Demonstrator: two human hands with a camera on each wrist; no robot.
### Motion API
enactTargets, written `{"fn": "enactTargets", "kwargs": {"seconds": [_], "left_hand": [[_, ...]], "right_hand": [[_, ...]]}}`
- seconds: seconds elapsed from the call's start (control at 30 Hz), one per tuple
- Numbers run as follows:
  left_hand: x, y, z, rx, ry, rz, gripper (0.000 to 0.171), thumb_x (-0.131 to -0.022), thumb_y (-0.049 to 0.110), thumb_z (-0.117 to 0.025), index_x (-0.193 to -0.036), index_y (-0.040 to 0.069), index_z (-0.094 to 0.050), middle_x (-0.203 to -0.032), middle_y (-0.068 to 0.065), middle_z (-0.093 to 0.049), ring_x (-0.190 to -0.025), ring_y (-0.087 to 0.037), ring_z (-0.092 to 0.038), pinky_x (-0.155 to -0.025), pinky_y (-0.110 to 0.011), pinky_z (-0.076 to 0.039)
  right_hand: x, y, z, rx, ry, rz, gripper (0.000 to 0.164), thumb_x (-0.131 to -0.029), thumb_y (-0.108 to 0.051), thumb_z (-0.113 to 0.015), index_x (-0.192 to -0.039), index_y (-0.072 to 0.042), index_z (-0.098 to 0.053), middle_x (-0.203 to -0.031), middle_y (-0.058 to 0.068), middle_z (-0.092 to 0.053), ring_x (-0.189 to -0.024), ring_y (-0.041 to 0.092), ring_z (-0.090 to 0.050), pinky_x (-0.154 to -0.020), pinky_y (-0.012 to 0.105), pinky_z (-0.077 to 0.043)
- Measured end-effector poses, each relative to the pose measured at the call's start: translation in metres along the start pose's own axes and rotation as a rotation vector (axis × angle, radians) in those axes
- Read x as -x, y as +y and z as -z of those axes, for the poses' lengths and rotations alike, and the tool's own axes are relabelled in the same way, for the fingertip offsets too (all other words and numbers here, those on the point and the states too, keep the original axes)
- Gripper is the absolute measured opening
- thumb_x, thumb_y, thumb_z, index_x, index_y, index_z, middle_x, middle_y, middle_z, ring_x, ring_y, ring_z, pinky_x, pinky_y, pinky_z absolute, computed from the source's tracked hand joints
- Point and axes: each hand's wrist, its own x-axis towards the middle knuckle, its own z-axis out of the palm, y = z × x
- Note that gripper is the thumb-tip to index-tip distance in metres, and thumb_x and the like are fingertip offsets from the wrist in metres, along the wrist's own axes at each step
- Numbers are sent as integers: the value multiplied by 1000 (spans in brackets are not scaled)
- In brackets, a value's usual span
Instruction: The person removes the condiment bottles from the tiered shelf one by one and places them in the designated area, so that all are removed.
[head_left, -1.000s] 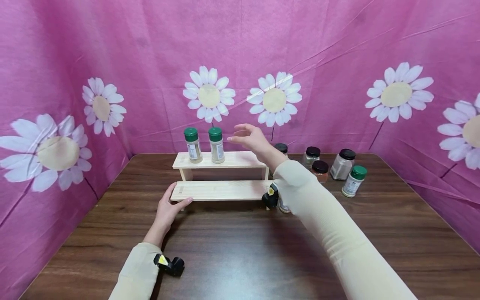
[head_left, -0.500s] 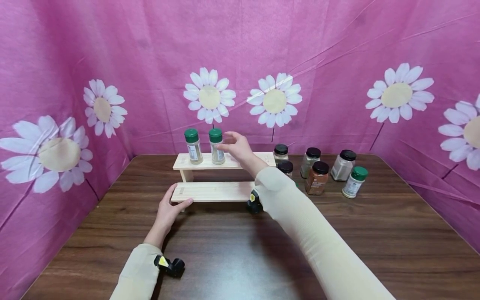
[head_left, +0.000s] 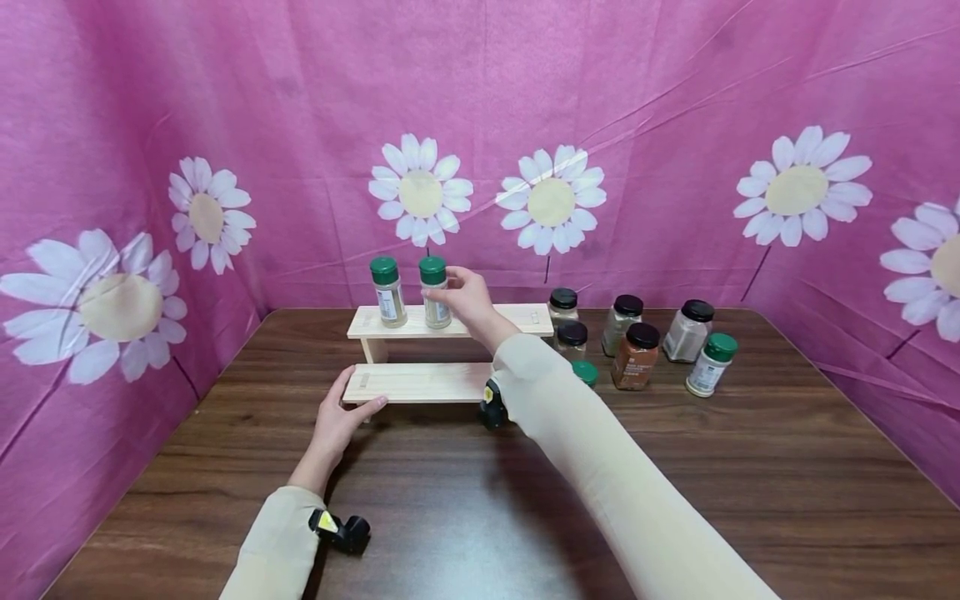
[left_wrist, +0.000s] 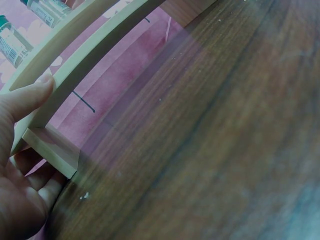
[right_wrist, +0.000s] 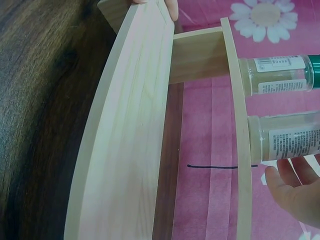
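Note:
Two clear spice jars with green lids, a left jar (head_left: 388,293) and a right jar (head_left: 437,310), stand side by side on the upper board (head_left: 495,321) of a two-step wooden rack. My right hand (head_left: 474,304) holds the right jar from its right side, thumb across the front; part of the fingers is hidden behind it. In the right wrist view, several fingertips (right_wrist: 286,170) lie close beside that jar (right_wrist: 285,137). My left hand (head_left: 336,423) grips the left end of the lower board (head_left: 420,383), thumb on top and fingers around the end.
Right of the rack stand several jars on the brown table (head_left: 435,508): black-lidded ones, including a red-brown jar (head_left: 635,358) and a pale jar (head_left: 687,332), and a green-lidded jar (head_left: 711,367). Another green lid (head_left: 585,372) shows beside my right sleeve. A pink flowered cloth (head_left: 480,83) hangs behind.
My right hand has come down and left from above the upper board onto the right-hand green-lidded jar. My left hand keeps its grip on the lower board.

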Motion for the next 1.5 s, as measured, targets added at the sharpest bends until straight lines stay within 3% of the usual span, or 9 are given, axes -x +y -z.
{"fn": "enactTargets", "kwargs": {"seconds": [0.53,0.8,1.07,1.5], "left_hand": [[2,1,-1,36,2,-13,72,-70,8,-71,-131,9,-32,-122,-14,-40,-108,-21,-34,-91,-32,-24],[0,1,-2,26,3,-17,72,-71,9,-71,-131,9,-31,-122,-14,-40,-107,-20,-35,-89,-31,-25],[2,1,-1,35,6,-15,73,-70,8,-71,-131,8,-31,-123,-14,-40,-108,-20,-35,-90,-31,-25],[2,1,-1,34,1,-13,73,-71,9,-71,-132,9,-31,-124,-14,-39,-108,-21,-34,-90,-32,-25]], "right_hand": [[3,1,1,19,12,-9,44,-74,-12,-69,-115,-9,-53,-101,9,-56,-95,21,-50,-77,38,-43],[11,-5,11,-80,-10,-42,45,-73,-8,-68,-115,-7,-52,-102,10,-54,-96,23,-51,-80,39,-41],[18,-13,26,-28,-3,34,41,-74,-8,-67,-113,-5,-54,-99,12,-57,-94,22,-52,-79,34,-42],[34,-29,54,-21,-39,78,43,-75,-10,-67,-116,-6,-52,-103,13,-56,-95,23,-52,-75,34,-45]]}}
